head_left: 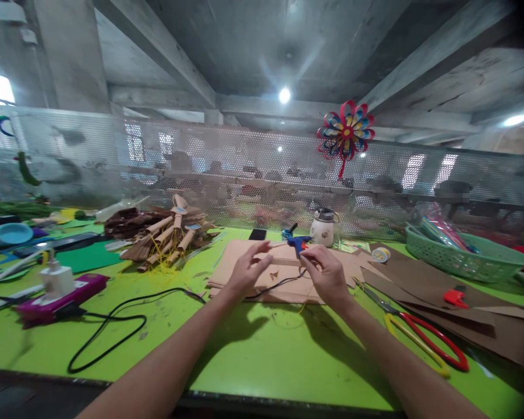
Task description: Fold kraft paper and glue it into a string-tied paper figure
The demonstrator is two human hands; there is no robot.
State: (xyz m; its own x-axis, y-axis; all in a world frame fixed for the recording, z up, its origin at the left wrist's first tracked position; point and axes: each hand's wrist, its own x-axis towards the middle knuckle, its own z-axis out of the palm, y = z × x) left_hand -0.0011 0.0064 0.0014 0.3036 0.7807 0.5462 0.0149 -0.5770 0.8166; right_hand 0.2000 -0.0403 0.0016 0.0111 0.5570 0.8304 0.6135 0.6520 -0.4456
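Over a stack of light brown craft paper, my left hand is raised with its thumb and fingers apart. My right hand is opposite it, thumb and fingertips pinched together; what they hold, if anything, is too small to make out. A narrow brown paper strip shows between the hands; whether it is touched I cannot tell. Just beyond the right fingertips lies a blue glue gun with a black cord. A small folded brown scrap rests on the stack.
Large scissors with red and yellow handles lie right, near dark brown sheets and a green basket. A white jar stands behind. At left are rolled brown paper pieces, a purple power strip and its looped cord.
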